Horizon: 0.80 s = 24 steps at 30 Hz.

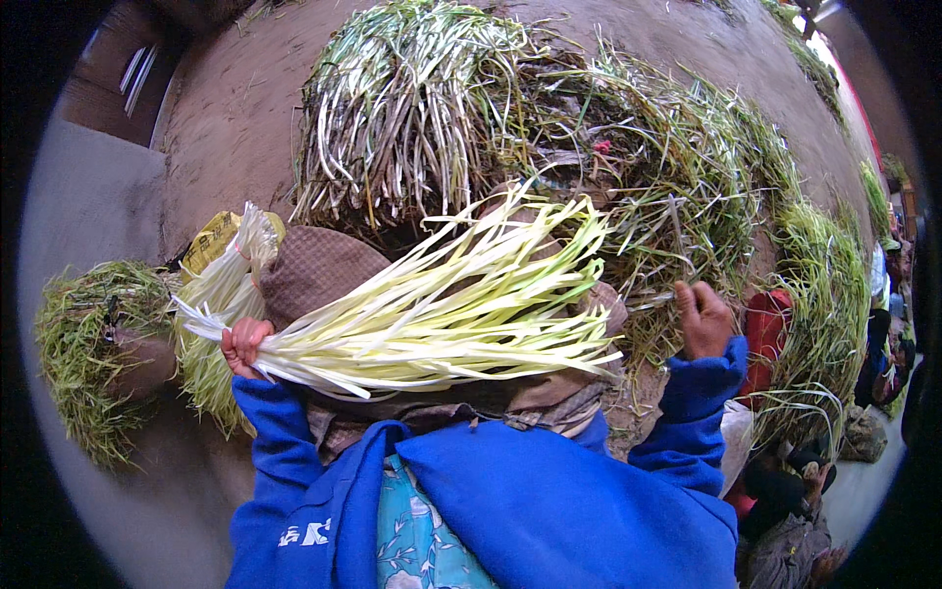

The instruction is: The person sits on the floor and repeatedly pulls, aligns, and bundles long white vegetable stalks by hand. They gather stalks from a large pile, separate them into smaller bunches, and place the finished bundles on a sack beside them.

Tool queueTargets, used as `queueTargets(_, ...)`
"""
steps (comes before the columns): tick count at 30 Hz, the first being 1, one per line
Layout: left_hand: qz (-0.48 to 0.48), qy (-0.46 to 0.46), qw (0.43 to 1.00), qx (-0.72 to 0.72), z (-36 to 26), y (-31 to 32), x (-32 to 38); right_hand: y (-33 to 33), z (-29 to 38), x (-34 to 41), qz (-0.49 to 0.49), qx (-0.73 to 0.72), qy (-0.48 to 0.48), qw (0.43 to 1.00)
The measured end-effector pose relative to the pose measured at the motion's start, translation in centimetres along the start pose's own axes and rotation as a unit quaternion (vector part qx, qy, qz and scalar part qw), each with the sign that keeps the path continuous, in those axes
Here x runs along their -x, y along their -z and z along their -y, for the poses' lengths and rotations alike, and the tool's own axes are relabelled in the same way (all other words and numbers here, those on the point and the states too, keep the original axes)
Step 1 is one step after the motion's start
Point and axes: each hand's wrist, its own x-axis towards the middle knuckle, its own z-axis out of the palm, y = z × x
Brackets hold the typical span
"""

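Note:
My left hand [247,346] is closed around the white stem ends of a bunch of pale yellow-green leafy stalks [441,316], perhaps blanched chives. The leaves fan out to the right across my lap. My right hand [704,318] is raised at the right, away from the bunch, with its fingers curled and the thumb up; whether it holds a thin leaf or stalk cannot be told. Left of my knee, a tied bundle of similar stalks [246,258] stands against a yellow printed bag [213,243].
Ahead lies a large heap of uncleaned white-stemmed stalks [412,125], with loose green leaves and straw [684,154] to its right. Another leafy pile [88,353] is at far left. A red object [767,339] stands near my right hand. Other people [787,530] sit at the lower right.

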Motion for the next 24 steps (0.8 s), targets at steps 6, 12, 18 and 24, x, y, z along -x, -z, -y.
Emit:
queueTargets(6,-0.072,-0.071,0.995,0.027,-5.2,7.1,0.9,-4.1,11.3,3.6,0.076,-0.271,0.209,0.937)
queueTargets(12,0.025,0.004,1.0,-0.019,-0.9,1.2,-0.1,-6.4,12.4,6.2,0.066,-0.139,0.293,0.944)
queueTargets(18,0.014,-0.007,1.0,-0.024,-1.2,1.0,0.2,-5.5,13.3,6.8,0.096,-0.063,0.321,0.94)
queueTargets(24,0.024,-0.007,1.0,-0.006,-0.8,0.8,0.3,-6.9,13.5,6.1,0.084,-0.094,0.337,0.933)
